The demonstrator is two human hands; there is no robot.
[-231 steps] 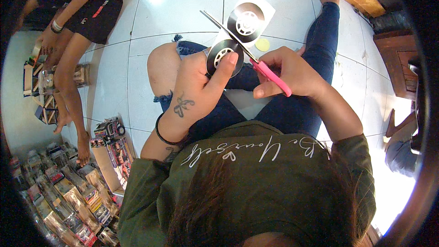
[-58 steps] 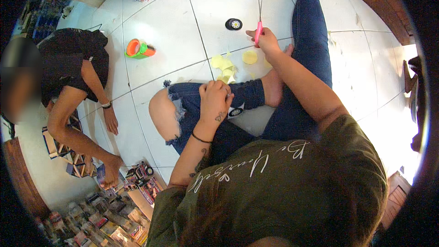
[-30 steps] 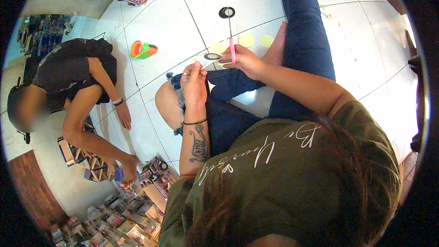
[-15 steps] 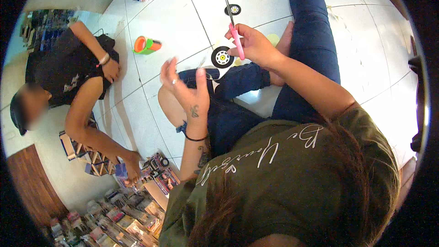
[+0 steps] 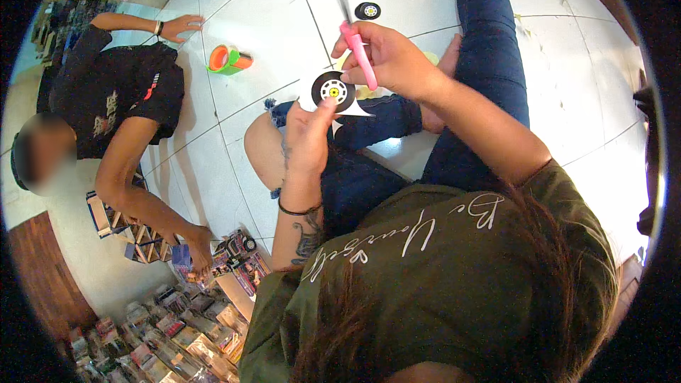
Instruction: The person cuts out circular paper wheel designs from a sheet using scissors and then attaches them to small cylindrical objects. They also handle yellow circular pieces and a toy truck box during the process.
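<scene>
L hand [image 5: 306, 138] holds 1 wheel cutout [image 5: 333, 90]; R hand [image 5: 386, 57] 1 scissors [image 5: 360, 60].

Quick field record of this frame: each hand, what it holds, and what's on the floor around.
left hand: holds paper wheel cutout, thumb on its black disc
right hand: grips pink-handled scissors, blades pointing away and blurred
floor: white tiles; more wheel cutouts; orange-green tape roll
other person: sits at left, one hand near small packets
</scene>
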